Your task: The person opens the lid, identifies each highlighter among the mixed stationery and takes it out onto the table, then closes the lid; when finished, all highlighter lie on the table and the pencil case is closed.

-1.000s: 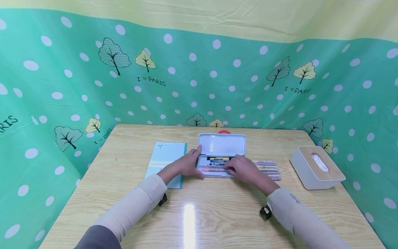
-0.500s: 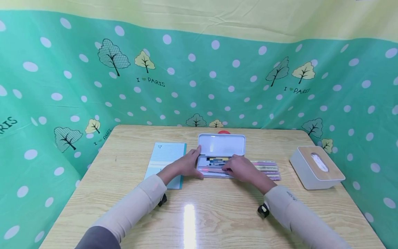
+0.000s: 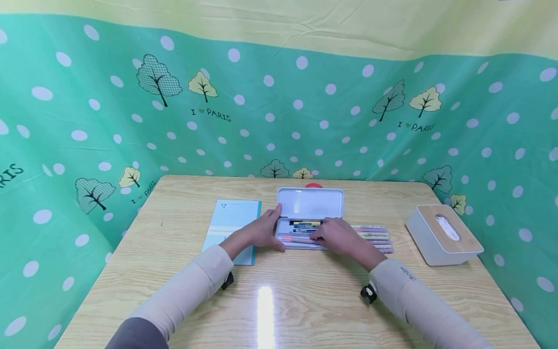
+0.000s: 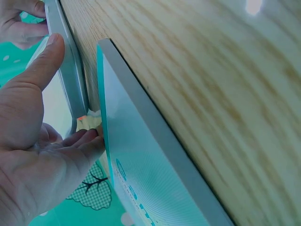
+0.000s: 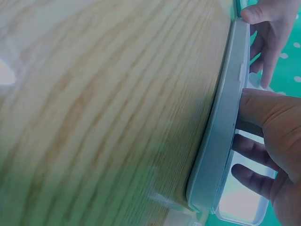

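A white pencil case (image 3: 310, 203) stands with its lid up in the middle of the table. Several pens and pencils (image 3: 305, 225) lie in its back part, and a pink pen (image 3: 293, 239) lies along the front part. My left hand (image 3: 263, 230) holds the case's left end, thumb at the front corner and fingers by the lid. In the left wrist view the thumb (image 4: 49, 59) lies against the case's wall. My right hand (image 3: 337, 237) reaches over the front rim and pinches the pink pen inside; its fingers hide the pen's right end. In the right wrist view that pen is hidden.
A lined notepad (image 3: 233, 218) lies left of the case, partly under the left forearm. Several pastel pens (image 3: 376, 236) lie in a row to its right. A white tissue box (image 3: 444, 235) with a wooden top stands farther right. Something red (image 3: 314, 185) shows behind the lid.
My right hand has shifted slightly left along the case with the pink pen. My left hand keeps its place on the case's left end.
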`<state>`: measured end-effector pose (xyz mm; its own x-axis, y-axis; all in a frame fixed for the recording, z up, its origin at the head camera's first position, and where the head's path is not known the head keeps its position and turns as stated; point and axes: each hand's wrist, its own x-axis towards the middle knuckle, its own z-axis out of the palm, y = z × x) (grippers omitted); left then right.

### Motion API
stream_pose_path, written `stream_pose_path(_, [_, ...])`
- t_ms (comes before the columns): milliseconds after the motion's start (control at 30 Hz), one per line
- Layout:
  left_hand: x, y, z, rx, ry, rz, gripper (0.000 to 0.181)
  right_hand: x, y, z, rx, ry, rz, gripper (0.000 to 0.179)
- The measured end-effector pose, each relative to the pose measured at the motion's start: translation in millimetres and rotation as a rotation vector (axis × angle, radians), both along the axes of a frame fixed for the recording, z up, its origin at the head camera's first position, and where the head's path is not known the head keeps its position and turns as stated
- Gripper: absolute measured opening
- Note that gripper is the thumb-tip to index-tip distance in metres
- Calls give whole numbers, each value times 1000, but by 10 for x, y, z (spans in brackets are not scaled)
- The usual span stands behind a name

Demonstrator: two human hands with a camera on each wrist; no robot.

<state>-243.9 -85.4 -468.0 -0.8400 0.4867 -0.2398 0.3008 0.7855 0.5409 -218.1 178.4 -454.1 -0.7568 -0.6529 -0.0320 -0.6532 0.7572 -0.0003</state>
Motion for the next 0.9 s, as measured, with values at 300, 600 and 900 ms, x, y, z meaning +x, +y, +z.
stream_pose_path(300, [-3, -4, 3, -4, -1, 0, 136, 4, 36, 25, -38, 8, -18, 17])
stream_pose_path(600, [-9, 3, 3, -13, 3, -4, 137, 11, 257, 73, -126, 19, -61, 19])
stream_pose_path(900, [4, 3, -10, 3, -4, 9, 136, -5, 582, 131, -166, 29, -105, 18])
